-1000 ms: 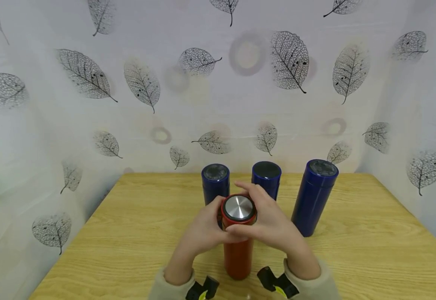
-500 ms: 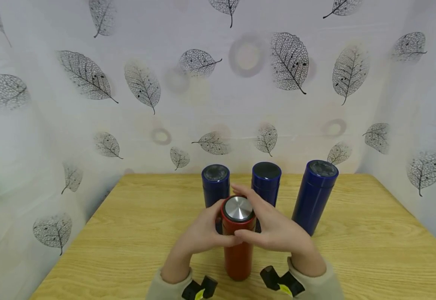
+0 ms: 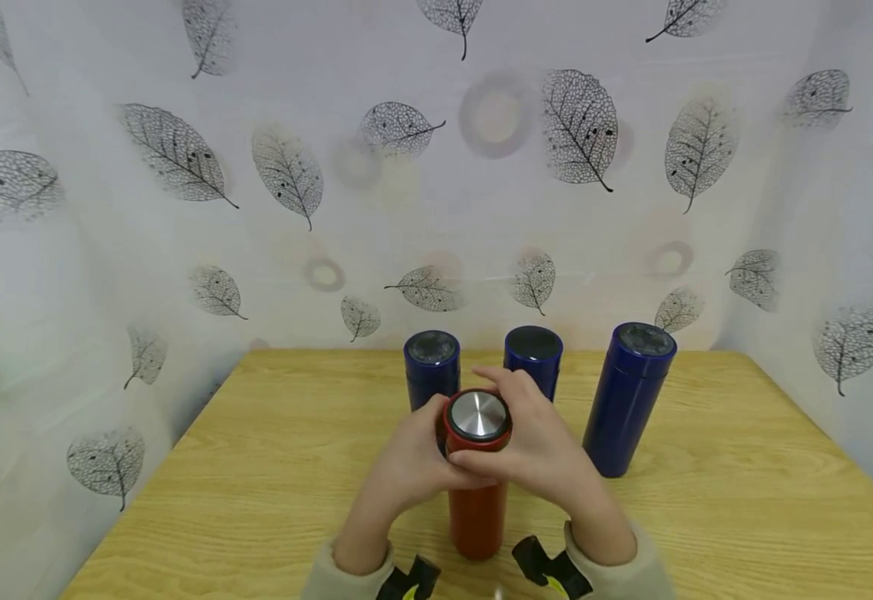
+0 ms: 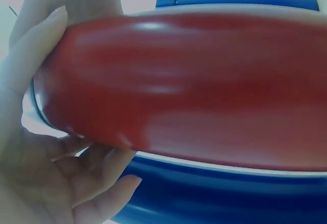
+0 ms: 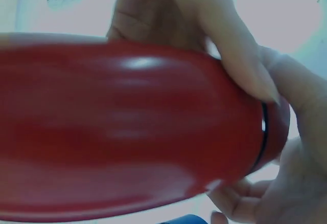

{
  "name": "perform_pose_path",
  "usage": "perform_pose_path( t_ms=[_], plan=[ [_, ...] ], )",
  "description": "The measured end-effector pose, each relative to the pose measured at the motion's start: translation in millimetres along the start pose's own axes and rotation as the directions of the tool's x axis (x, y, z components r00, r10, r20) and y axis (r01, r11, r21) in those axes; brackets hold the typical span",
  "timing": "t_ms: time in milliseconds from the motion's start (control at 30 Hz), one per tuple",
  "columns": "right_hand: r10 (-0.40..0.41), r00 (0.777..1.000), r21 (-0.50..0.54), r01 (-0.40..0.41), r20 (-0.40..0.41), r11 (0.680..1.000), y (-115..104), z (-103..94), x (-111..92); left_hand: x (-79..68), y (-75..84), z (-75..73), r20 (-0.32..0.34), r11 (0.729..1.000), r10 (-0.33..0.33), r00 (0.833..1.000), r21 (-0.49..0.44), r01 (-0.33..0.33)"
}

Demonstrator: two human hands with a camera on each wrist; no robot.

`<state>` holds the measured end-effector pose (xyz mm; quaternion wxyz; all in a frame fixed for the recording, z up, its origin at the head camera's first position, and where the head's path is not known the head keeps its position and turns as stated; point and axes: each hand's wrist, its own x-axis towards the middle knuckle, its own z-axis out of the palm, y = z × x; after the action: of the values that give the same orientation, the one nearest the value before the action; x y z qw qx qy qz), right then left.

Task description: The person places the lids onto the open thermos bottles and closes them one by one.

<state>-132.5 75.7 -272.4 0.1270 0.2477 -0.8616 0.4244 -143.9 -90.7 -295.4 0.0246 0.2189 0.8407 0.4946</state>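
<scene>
A red thermos bottle (image 3: 477, 525) with a brushed-metal top stands upright on the table, in front of three blue bottles. My left hand (image 3: 410, 462) grips it just below the lid, thumb across the front; in the left wrist view, curled fingers of that hand (image 4: 56, 178) show along the lower side. On the other side my right hand (image 3: 545, 446) holds the red lid (image 5: 277, 132), its thumb over the front of the rim and its fingers reaching behind. A thin dark line separates lid and body in the right wrist view. The far fingertips are partly hidden.
Behind the hands stand a left blue bottle (image 3: 432, 371) and a middle blue bottle (image 3: 532, 358), both partly covered. A third blue bottle (image 3: 627, 404) is to the right. The wooden table (image 3: 256, 467) ends at a leaf-patterned curtain (image 3: 436, 208).
My right hand swung outward, its thumb sliding right and fingers coming nearer, then turned back to much the same hold. The red thermos bottle stayed in place, with the left hand still on it.
</scene>
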Motion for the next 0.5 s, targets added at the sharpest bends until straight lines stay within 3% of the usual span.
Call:
perform_pose_path(
  t_ms=[100, 167, 267, 367, 500],
  plan=[
    [0.034, 0.999, -0.076, -0.036, -0.028, 0.996, -1, 3.7, 0, 0.6, -0.1, 2.1, -0.011, 1.0, -0.013, 1.0, 0.014, 0.013],
    [0.023, 1.0, -0.082, -0.023, 0.009, 0.996, -1, 3.2, 0, 0.7, -1.4, 1.8, 0.016, 1.0, 0.01, 1.0, -0.005, -0.01],
    [-0.051, 0.993, -0.01, 0.052, 0.109, 0.999, 1, -2.1, -1, 0.1, -4.1, -1.6, 0.097, 0.993, 0.07, 0.993, -0.105, -0.059],
    [-0.14, 0.972, 0.102, 0.123, 0.189, 0.987, 4, -8.7, -2, -0.5, -5.3, -6.6, 0.172, 0.974, 0.117, 0.978, -0.211, -0.079],
    [-0.209, 0.958, 0.171, 0.177, 0.198, 0.969, 6, -12.0, -1, -1.4, -4.6, -10.1, 0.196, 0.965, 0.12, 0.973, -0.253, -0.067]
  ],
)
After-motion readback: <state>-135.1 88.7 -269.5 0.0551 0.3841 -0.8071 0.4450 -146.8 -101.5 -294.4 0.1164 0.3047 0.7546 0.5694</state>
